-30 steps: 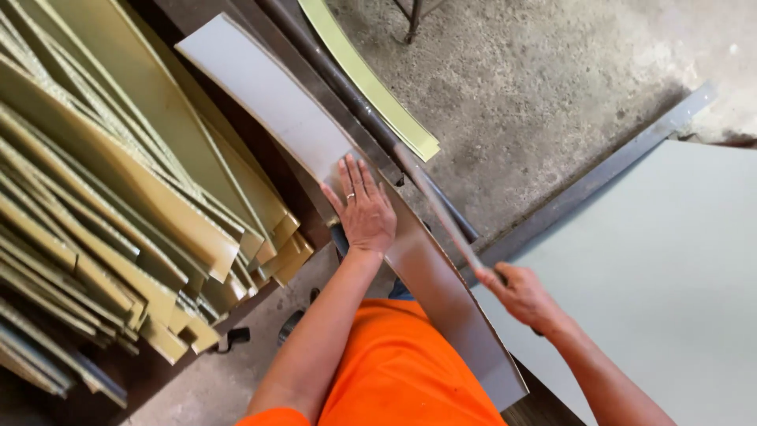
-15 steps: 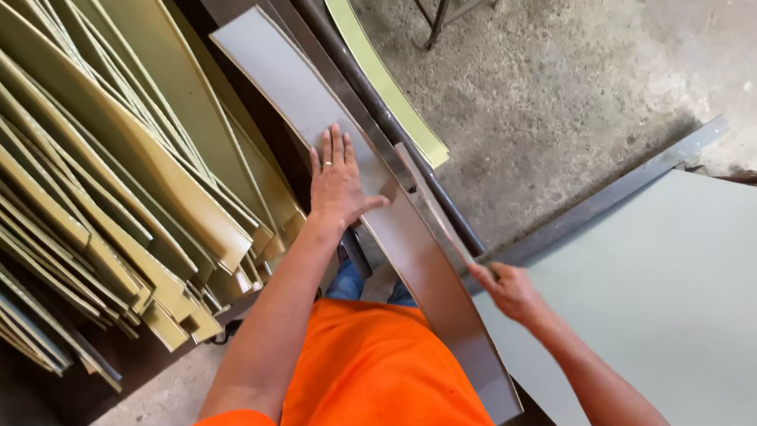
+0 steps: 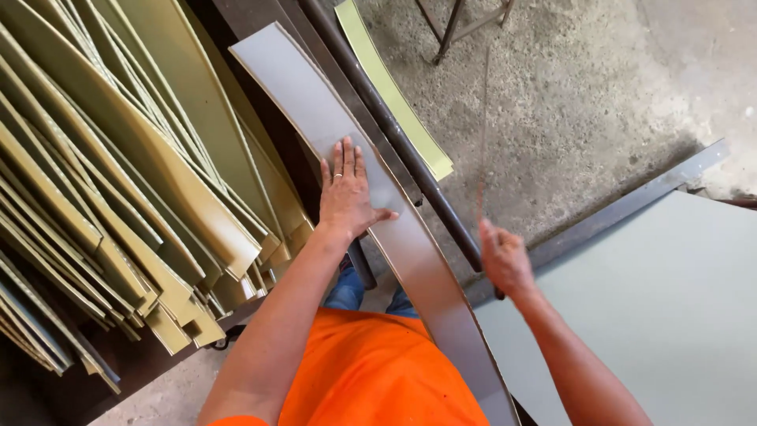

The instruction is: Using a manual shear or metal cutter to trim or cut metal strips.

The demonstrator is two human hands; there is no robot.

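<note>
The left hand (image 3: pixel 347 193) lies flat, fingers spread, on a long grey strip (image 3: pixel 315 102) that curves from far left to near right. The right hand (image 3: pixel 505 260) is blurred, near a dark bar (image 3: pixel 394 130); I cannot tell its grip. Olive-green strips (image 3: pixel 118 197) are stacked left; a pale green sheet (image 3: pixel 670 315) lies right.

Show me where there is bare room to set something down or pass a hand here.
Bare: the pale sheet right of the right hand, and the concrete floor beyond the dark bar. Crowded: stacked olive strips fill the left, and the left hand presses the grey strip.
</note>
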